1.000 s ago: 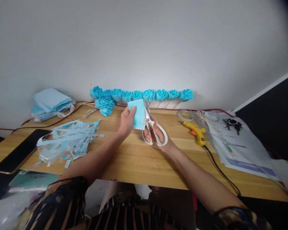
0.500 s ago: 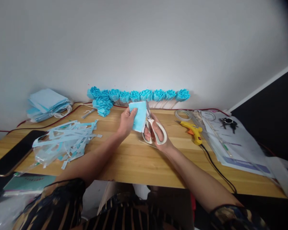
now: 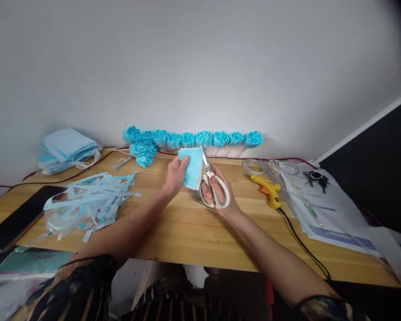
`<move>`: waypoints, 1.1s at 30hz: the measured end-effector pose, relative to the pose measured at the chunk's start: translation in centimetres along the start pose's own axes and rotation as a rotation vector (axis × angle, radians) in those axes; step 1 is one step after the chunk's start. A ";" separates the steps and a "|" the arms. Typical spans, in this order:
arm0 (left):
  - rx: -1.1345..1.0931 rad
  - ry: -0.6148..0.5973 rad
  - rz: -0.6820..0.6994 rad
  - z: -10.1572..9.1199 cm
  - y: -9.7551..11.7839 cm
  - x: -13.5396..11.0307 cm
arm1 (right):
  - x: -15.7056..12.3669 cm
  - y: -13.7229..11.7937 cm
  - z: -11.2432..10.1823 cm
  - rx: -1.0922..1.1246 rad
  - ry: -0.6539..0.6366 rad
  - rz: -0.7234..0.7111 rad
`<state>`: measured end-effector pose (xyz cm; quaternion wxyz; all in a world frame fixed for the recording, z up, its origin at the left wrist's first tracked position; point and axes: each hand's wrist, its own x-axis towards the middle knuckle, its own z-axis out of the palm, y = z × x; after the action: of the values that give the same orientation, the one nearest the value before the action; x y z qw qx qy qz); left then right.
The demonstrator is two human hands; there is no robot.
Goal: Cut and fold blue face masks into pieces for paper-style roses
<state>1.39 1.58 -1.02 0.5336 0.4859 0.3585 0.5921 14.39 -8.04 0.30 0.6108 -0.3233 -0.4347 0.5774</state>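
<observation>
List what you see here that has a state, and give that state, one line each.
Blue sheet: held up, unsupported by the table
Scissors: blades closed or nearly so
Left hand: gripping the sheet
Right hand: closed around the handles
Blue flowers: petals open
Masks: stacked
Cut strips: heaped loosely
Phone: screen dark
Glue gun: lying down, heat unclear

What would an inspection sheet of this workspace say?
Surface: brown wooden tabletop
Things: rectangular blue fabric piece; white-handled metal scissors at its right edge
Clutter: heap of blue fabric strips, stacked blue masks, flat black phone, yellow plastic glue gun, metal keys on white papers
Hands: left hand pinches the fabric piece; right hand holds the scissors
Cables: black cord from the glue gun; thin red cable
Surroundings: white wall; row of blue petalled flowers
</observation>
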 end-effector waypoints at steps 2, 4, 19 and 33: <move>-0.004 -0.004 -0.007 -0.1 0.0 0.1 | 0.0 -0.1 0.0 0.003 -0.010 0.013; -0.008 -0.002 -0.013 -0.1 0.0 0.1 | 0.1 -0.2 -0.1 0.019 -0.038 0.031; 0.006 -0.005 0.015 -0.2 0.3 0.1 | 0.4 -0.1 -0.5 0.006 -0.092 0.006; 0.029 -0.057 0.037 -0.1 0.5 0.0 | 0.3 -0.3 -0.6 0.020 -0.100 0.041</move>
<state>1.16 1.55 -0.62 0.5254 0.5170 0.3427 0.5824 15.04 -7.71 0.42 0.5796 -0.2965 -0.4522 0.6096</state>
